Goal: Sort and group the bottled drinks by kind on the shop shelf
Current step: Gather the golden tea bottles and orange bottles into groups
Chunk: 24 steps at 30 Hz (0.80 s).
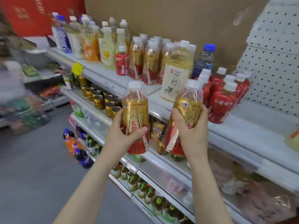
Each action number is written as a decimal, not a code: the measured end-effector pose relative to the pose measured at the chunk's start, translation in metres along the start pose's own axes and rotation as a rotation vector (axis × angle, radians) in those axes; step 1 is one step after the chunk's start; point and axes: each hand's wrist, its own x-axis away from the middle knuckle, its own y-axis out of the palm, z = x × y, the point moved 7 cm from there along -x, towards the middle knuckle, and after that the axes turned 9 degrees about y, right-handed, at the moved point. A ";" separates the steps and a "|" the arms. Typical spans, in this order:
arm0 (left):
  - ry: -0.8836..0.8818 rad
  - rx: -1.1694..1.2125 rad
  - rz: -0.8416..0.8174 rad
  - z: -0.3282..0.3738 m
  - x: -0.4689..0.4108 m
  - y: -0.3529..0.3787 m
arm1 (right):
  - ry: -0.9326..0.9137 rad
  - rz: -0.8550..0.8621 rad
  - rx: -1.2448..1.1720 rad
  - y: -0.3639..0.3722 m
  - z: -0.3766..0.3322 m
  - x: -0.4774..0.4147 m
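Note:
My left hand [124,131] grips a gold-and-red labelled bottle [135,110] with a white cap, held upright in front of the top shelf [252,126]. My right hand [192,125] grips a second bottle of the same kind [187,107], tilted slightly right. On the shelf behind stands a group of matching gold-and-red bottles [148,62]. A large pale tea bottle [176,73] stands at the shelf's front between my two bottles. Red-labelled bottles [221,101] cluster to the right, with a blue bottle [203,60] behind them. One small red bottle [122,62] stands left of the gold group.
Pale yellow and orange drinks [97,44] and a blue-white bottle [62,34] fill the shelf's left end. Gold cans [103,101] sit one shelf down, green bottles [145,189] lower. A cardboard sheet [178,18] and pegboard [275,62] back the shelf. The grey aisle floor [35,167] lies left.

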 end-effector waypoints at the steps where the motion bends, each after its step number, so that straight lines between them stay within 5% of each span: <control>1: -0.004 -0.007 0.005 -0.005 -0.007 -0.018 | -0.008 0.001 -0.008 0.021 -0.002 -0.001; 11: -0.018 -0.055 0.007 -0.037 -0.089 -0.122 | -0.059 -0.019 -0.009 0.169 -0.019 -0.039; 24: 0.092 -0.050 -0.023 -0.044 -0.261 -0.106 | -0.173 0.237 0.109 0.215 -0.026 -0.182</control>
